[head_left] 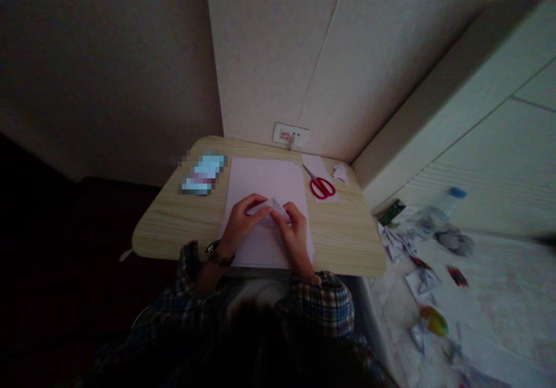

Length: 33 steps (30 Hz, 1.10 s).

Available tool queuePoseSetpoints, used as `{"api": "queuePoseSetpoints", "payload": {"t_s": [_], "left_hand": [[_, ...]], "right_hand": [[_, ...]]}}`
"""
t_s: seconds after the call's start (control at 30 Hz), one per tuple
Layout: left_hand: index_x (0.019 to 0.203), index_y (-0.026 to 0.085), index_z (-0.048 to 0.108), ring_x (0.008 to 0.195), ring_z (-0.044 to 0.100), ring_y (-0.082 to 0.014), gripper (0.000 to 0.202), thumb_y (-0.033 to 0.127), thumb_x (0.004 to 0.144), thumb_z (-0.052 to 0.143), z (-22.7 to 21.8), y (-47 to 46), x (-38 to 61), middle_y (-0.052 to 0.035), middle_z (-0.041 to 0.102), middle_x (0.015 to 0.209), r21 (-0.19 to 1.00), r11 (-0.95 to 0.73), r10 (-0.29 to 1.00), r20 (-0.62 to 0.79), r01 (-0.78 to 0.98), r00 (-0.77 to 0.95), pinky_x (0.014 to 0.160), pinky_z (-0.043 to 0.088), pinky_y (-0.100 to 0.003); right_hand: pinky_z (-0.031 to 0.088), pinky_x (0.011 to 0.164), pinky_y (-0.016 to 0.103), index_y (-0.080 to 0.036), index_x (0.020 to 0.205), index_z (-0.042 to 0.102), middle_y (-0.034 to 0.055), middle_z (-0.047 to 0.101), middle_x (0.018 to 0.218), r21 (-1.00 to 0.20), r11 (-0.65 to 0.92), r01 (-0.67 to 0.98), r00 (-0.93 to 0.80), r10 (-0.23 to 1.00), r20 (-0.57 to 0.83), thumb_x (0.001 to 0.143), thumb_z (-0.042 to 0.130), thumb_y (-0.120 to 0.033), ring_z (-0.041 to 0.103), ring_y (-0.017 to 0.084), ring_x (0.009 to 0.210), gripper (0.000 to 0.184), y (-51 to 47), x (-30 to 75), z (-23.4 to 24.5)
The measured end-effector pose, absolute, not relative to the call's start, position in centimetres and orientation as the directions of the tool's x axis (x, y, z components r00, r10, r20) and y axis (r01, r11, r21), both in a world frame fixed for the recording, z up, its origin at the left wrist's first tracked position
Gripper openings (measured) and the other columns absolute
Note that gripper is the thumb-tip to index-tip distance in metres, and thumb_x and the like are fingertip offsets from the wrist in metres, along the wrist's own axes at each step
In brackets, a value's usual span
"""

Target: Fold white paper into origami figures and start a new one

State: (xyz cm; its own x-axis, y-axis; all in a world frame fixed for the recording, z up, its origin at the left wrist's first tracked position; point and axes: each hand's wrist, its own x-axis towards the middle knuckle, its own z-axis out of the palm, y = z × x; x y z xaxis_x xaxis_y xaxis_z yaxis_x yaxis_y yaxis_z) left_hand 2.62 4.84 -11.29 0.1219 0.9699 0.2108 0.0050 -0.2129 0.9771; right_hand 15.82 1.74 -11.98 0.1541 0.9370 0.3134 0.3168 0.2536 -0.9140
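Observation:
Both my hands rest on a small folded white paper piece (271,209) lying on a larger white sheet (266,182). My left hand (241,223), with a watch at the wrist, pinches the folded piece's left side with curled fingers. The right side of the piece is gripped by my right hand (295,231), fingers bent over it. The sheet lies on a small light wooden table (174,220).
Red-handled scissors (320,186) lie on a paper scrap right of the sheet, with a small folded paper figure (341,172) beyond. A blurred blue object (203,174) lies at the table's left. A wall socket (290,135) sits behind. Folded papers, a bottle (447,200) and clutter cover the surface at right.

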Motion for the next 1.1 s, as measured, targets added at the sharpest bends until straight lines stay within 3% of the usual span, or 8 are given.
{"api": "queuePoseSetpoints", "payload": {"t_s": [0.3,0.5,0.73,1.1], "left_hand": [[0.082,0.017,0.062,0.084,0.060,-0.0168,0.019,0.026,0.066,0.070,-11.7,4.8,2.7,-0.0006,0.064,0.083,0.975,-0.215,0.965,0.220,-0.047,0.144,0.078,0.049,-0.027],[0.096,0.019,0.063,0.092,0.061,-0.0168,0.031,0.027,0.068,0.071,-11.9,4.8,2.8,-0.0044,0.066,0.098,0.951,-0.246,0.954,0.272,-0.188,0.127,0.082,0.050,-0.028],[0.099,0.016,0.066,0.094,0.063,-0.0195,0.027,0.025,0.073,0.065,-11.2,4.3,2.6,-0.0075,0.068,0.108,0.975,-0.199,0.950,0.217,-0.099,0.224,0.082,0.050,-0.029],[0.098,0.017,0.067,0.101,0.063,-0.0209,0.024,0.021,0.076,0.060,-11.6,4.5,2.4,-0.0065,0.070,0.106,0.969,-0.207,0.960,0.228,-0.137,0.165,0.091,0.048,-0.032]], "right_hand": [[0.033,0.061,0.025,-0.018,0.066,0.056,-0.0038,0.047,0.063,-0.969,0.220,0.113,0.234,0.942,0.242,0.083,0.053,-0.038,0.042,0.013,0.064,0.027,2.1,16.4,-12.4],[0.032,0.056,0.024,-0.018,0.063,0.050,-0.0045,0.043,0.061,-0.975,0.207,-0.075,0.359,0.918,0.167,0.079,0.055,-0.039,0.037,0.011,0.060,0.027,2.7,16.9,-13.2],[0.032,0.055,0.022,-0.018,0.064,0.049,-0.0042,0.040,0.062,-0.967,0.218,-0.132,0.393,0.907,0.151,0.080,0.055,-0.038,0.035,0.011,0.059,0.026,2.7,16.8,-13.3],[0.031,0.053,0.022,-0.018,0.064,0.052,-0.0039,0.044,0.062,-0.967,0.204,-0.153,0.377,0.917,0.134,0.081,0.055,-0.037,0.036,0.011,0.058,0.026,2.5,16.5,-13.3]]}}
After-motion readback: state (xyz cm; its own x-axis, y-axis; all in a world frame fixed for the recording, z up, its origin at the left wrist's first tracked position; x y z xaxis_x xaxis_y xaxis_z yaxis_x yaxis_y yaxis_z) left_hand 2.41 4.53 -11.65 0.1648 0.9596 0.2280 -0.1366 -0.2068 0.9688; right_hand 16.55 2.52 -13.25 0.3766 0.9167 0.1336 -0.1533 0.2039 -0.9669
